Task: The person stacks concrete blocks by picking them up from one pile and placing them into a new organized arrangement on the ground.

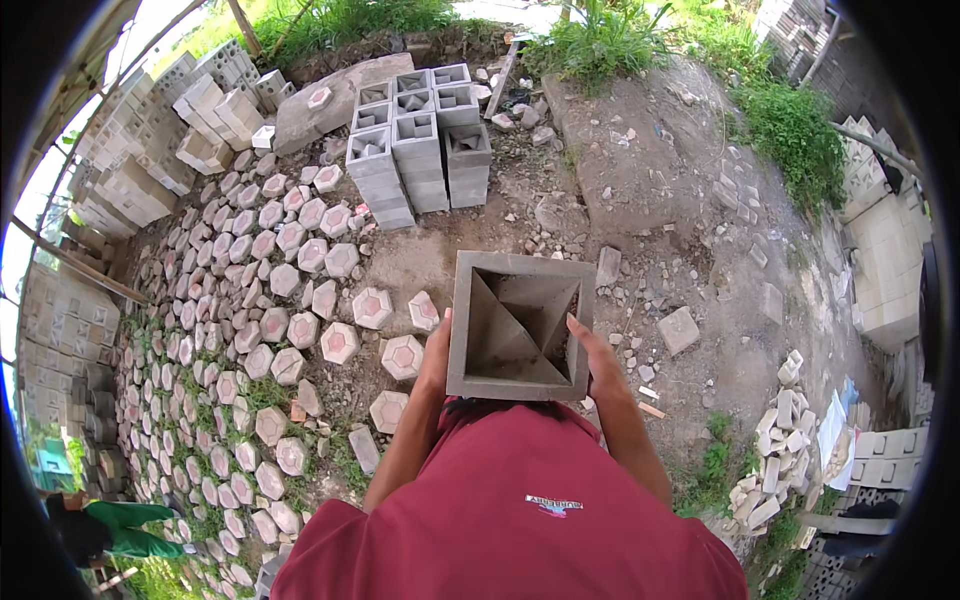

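Note:
Held out in front of my body is a grey square concrete block (520, 325), hollow inside with slanting, crossing faces. My left hand (437, 352) grips its left side and my right hand (597, 358) grips its right side; the fingers partly vanish behind and under it. Ahead and a little to the left rises a stack of similar grey concrete blocks (418, 165), set in several columns with their hollow tops facing up. A gap of bare ground lies between the block I carry and that stack.
Many hexagonal pavers (291, 238) cover the ground at left. Piles of pale blocks (135, 180) stand at far left. A concrete slab (335, 100) lies behind the stack. Loose rubble (680, 330) and a heap of broken pieces (775, 455) lie right. A person in green (130, 527) is at lower left.

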Demonstrator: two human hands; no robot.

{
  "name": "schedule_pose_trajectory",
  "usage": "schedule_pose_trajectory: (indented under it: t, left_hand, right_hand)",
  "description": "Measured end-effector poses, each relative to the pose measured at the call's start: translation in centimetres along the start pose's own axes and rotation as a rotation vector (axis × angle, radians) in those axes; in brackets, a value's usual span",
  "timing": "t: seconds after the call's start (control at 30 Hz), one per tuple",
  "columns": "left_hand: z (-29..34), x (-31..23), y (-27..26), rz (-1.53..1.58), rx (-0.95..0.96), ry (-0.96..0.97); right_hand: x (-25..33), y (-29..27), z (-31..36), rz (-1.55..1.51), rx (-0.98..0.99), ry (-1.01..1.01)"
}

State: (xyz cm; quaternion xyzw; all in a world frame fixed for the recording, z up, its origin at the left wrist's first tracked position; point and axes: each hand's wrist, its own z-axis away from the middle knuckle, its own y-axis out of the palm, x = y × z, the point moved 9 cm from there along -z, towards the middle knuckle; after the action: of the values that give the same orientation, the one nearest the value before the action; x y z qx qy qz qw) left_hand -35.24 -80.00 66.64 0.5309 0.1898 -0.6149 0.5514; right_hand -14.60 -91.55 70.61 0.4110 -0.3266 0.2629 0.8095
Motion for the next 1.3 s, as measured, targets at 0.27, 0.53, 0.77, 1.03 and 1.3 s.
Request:
schedule_pose_trajectory:
  t: [0.27, 0.53, 0.77, 1.03, 1.3]
  left_hand:
    - [-20.2, -4.6, 4.8, 0.042, 0.163, -0.129]
    - [-37.4, -8.4, 6.7, 0.053, -0.047, -0.062]
    - [-48.4, -11.1, 6.8, 0.068, -0.24, -0.036]
    - [-58.0, -13.3, 4.6, 0.176, -0.291, -0.097]
    - [-71.8, -10.7, -1.9, 0.22, -0.26, -0.225]
  right_hand:
    - [10.3, 0.0, -16.2, 0.36, -0.048, 0.057]
    - [17.5, -1.6, -36.4, 0.629, 0.0, 0.162]
    - [22.0, 3.3, -53.1, 0.634, 0.346, 0.238]
    - [21.4, 3.6, -65.9, 0.964, 0.331, 0.498]
    - [20.5, 7.6, -77.8, 0.879, 0.2, 0.568]
